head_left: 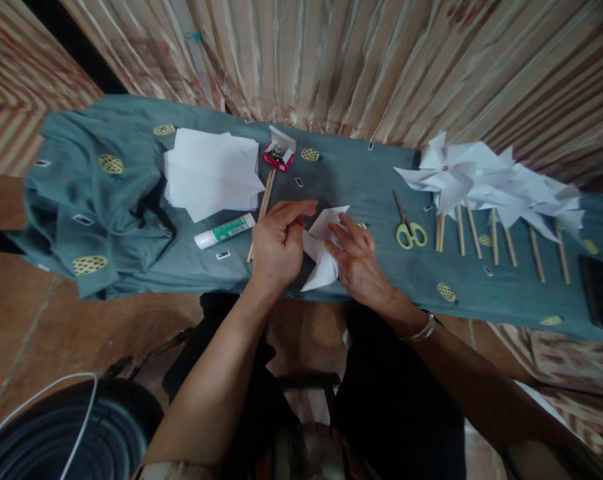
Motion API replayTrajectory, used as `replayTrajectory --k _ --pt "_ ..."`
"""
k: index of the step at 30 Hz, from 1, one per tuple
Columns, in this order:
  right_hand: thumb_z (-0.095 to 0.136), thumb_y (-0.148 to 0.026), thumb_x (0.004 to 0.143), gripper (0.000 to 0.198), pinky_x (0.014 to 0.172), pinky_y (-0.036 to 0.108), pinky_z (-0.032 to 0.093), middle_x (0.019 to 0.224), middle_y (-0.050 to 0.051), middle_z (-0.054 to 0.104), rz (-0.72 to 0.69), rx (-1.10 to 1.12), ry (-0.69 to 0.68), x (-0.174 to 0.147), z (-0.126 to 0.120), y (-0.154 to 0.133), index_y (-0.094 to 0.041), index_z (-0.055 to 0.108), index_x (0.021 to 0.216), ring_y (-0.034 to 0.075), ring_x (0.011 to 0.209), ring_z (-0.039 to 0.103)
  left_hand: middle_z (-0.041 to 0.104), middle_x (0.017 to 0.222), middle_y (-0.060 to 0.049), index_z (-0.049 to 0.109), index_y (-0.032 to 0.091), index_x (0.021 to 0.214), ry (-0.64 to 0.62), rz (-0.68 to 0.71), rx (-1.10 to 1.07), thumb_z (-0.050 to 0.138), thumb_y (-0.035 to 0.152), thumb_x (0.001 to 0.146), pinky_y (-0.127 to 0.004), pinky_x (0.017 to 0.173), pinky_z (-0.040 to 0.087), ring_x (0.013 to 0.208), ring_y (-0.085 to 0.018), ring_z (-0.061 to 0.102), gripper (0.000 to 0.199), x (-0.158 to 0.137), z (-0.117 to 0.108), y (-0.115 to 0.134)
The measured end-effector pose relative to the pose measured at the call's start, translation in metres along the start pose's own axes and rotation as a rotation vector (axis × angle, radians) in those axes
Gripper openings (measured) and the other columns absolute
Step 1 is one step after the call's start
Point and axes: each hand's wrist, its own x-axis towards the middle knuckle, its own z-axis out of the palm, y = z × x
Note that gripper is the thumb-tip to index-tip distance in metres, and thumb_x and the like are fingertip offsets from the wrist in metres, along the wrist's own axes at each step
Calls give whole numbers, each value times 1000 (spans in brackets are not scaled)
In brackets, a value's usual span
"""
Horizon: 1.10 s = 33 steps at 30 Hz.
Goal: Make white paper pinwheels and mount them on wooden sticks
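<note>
A white sheet of paper with folded, curling points, a paper pinwheel [325,230], stands between my two hands at the table's front edge. My right hand [357,260] grips its right side, fingers bent and partly spread over the paper. On its left side is my left hand [280,243], with fingers curled together close against the paper; what they pinch is hidden. Two thin wooden sticks [267,193] lie just behind my left hand. Next to them rests a white and green glue stick [225,231]. Green-handled scissors [409,227] lie to the right of my right hand.
A stack of white paper [214,170] lies at the left, beside an open red box [280,152] of small metal pieces. Several finished pinwheels [481,177] on sticks are piled at the right. A dark phone [601,290] sits at the right end of the green cloth [351,177].
</note>
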Motion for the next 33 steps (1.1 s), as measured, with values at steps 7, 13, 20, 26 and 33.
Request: replayTrajectory --k 7,13,20,26,33 --pt "34 -15 96 35 112 55 29 141 15 54 -14 -48 31 4 4 -9 -17 60 119 27 149 22 73 91 -2 74 17 93 21 13 -62 42 3 75 -25 71 52 69 -11 61 40 0 10 3" --pt "40 -14 92 36 113 55 28 145 10 51 5 -15 48 -2 5 0 -23 60 121 26 150 21 72 90 -3 74 15 95 4 17 -73 41 3 76 -25 72 52 71 -11 62 40 1 17 9" --pt "41 -8 89 39 113 58 29 143 13 53 -6 -29 21 2 1 -1 -19 61 121 29 148 25 73 89 -2 74 17 94 18 14 -27 41 3 74 -26 72 52 69 -12 62 41 0 5 16" --pt "41 -7 89 46 111 60 31 149 13 48 19 -2 40 -7 -3 -2 -20 57 130 31 147 27 73 90 -3 74 17 95 24 -26 17 42 5 73 -26 71 52 70 -12 62 41 -3 -14 12" --pt "38 -9 93 47 111 58 35 148 10 48 90 79 158 -7 -5 2 -25 53 135 28 146 31 73 92 -3 75 17 94 -12 -62 99 44 9 75 -28 75 53 73 -13 63 38 -8 -25 8"
